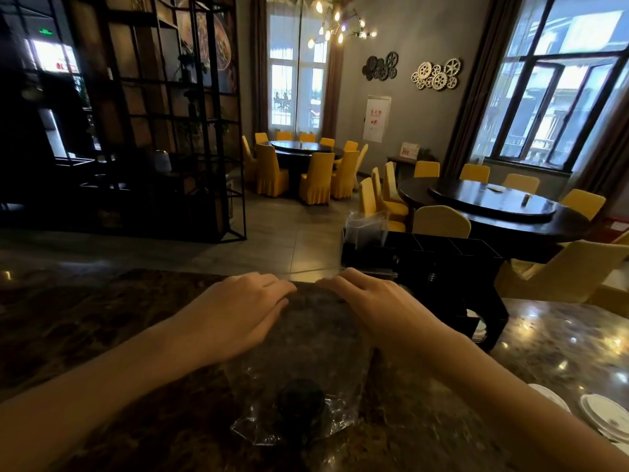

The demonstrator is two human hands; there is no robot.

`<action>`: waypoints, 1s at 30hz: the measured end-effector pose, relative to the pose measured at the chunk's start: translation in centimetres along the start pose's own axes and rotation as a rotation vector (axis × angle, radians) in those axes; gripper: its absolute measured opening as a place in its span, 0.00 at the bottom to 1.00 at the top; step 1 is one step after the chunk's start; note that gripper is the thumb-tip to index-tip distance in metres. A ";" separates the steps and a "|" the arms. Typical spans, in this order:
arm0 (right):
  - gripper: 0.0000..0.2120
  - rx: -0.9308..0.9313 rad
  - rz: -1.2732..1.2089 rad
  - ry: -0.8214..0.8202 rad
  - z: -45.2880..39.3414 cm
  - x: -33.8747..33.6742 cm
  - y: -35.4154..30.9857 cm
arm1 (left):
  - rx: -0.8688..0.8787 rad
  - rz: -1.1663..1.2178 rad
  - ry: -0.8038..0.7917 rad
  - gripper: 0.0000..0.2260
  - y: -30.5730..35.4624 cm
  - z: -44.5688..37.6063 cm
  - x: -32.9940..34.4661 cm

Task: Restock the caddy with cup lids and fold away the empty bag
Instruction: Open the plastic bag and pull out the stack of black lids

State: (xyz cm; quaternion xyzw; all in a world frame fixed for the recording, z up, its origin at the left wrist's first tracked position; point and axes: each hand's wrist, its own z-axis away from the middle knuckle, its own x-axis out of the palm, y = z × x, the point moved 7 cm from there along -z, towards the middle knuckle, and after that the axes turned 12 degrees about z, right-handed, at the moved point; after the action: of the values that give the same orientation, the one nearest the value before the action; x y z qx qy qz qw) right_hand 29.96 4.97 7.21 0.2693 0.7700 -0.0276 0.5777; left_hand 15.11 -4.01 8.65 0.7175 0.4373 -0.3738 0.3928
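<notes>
fingers flat, bag ready for its fold

our fingers (272, 287) lie straight and nearly together on both sides, pressing down on the far edge of the clear plastic bag (306, 335) rather than gripping it. the left hand (238, 311) and right hand (377, 301) sit side by side, fingertips almost meeting at the middle. the bag is spread flat on the dark marble tabletop (102, 335) and runs back toward us, with a dark round shape (299, 403) at its crumpled near end; we cannot tell whether it sits in or on the bag. to fold well, we judge we should push the trapped air out first, keep both palms level so the edge stays square, and check that dark shape before creasing. the black caddy (442, 264) stands just beyond the right hand, another clear bag (366, 229) poking from its left compartment. white plates (602, 417) lie at the right.
</notes>
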 end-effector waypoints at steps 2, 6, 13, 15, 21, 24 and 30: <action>0.31 0.029 0.023 -0.074 -0.8 0.4 0.7 | -0.009 -0.026 0.003 0.16 -0.8 -0.4 -0.1; 0.26 0.035 0.032 -0.109 -1.4 -0.1 1.4 | -0.055 -0.066 -0.035 0.14 -2.3 -0.8 -0.1; 0.29 -0.101 0.043 -0.155 -1.4 -0.1 0.2 | 0.020 -0.188 -0.115 0.12 -0.9 -1.4 0.4; 0.32 -0.141 0.067 -0.165 -1.4 -0.1 -0.2 | 0.076 -0.219 -0.200 0.15 0.0 -1.8 1.3; 0.35 -0.203 0.155 -0.161 -1.3 0.6 -0.7 | 0.211 -0.423 -0.365 0.26 0.9 -2.5 4.2; 0.34 -0.204 0.175 -0.183 -1.4 1.6 -0.6 | 0.216 -0.475 -0.406 0.22 0.3 -2.7 5.3; 0.36 -0.187 0.230 -0.184 -1.8 3.2 -0.5 | 0.205 -0.680 -0.459 0.25 -0.7 -3.3 7.6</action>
State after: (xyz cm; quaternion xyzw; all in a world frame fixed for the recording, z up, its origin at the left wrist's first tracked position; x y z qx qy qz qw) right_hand 27.56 6.41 4.77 0.2971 0.6773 0.0862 0.6675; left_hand 17.70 1.68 3.19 0.4658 0.5107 -0.6739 0.2609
